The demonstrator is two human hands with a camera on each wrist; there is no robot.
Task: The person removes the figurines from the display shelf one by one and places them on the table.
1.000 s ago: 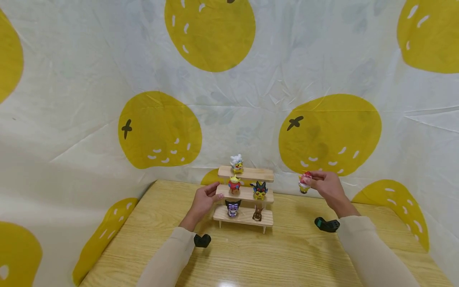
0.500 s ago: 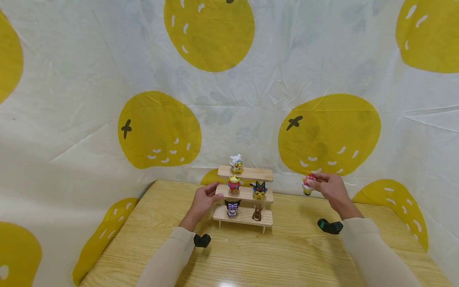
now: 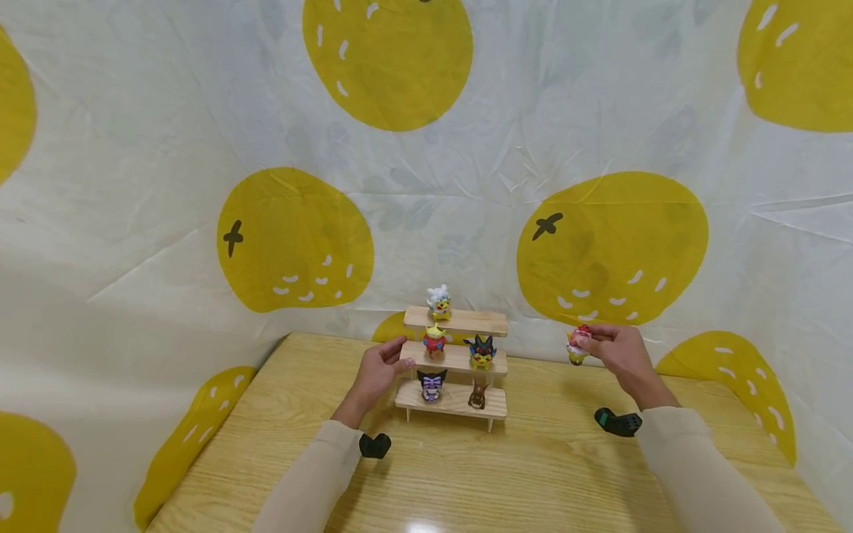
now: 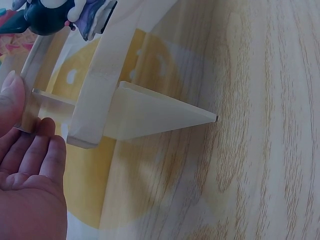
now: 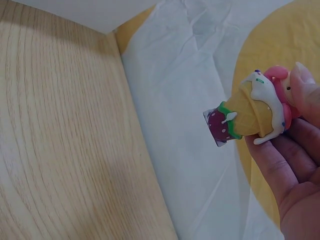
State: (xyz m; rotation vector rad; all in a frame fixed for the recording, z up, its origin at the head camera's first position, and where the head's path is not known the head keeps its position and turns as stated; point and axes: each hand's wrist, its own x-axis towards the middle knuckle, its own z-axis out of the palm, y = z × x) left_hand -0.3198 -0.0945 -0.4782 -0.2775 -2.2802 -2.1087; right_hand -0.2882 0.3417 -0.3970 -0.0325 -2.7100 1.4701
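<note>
My right hand [image 3: 623,361] pinches an ice-cream-cone figurine [image 5: 255,107] between thumb and fingers, above the right of the table. It has a pink head, white icing, a waffle cone and a strawberry-like base. My left hand [image 3: 376,374] holds the left end of the middle board of a three-tier wooden display stand [image 3: 474,320], thumb above and fingers under the board. A white-haired yellow figurine [image 3: 439,303] stands on the top tier. The middle tier bears a red figurine [image 3: 435,343] and a black-eared yellow one [image 3: 483,353]; the bottom, a black-and-purple one [image 3: 432,386] and a brown one [image 3: 477,395].
The wooden table [image 3: 533,474] ends at the back against a white cloth [image 3: 446,222] printed with big yellow fruit. Black devices sit at the left wrist [image 3: 375,446] and right wrist [image 3: 617,423].
My right hand has shifted a little right and slightly down with the cone figurine, away from the stand. My left hand and the shelf figurines stay put.
</note>
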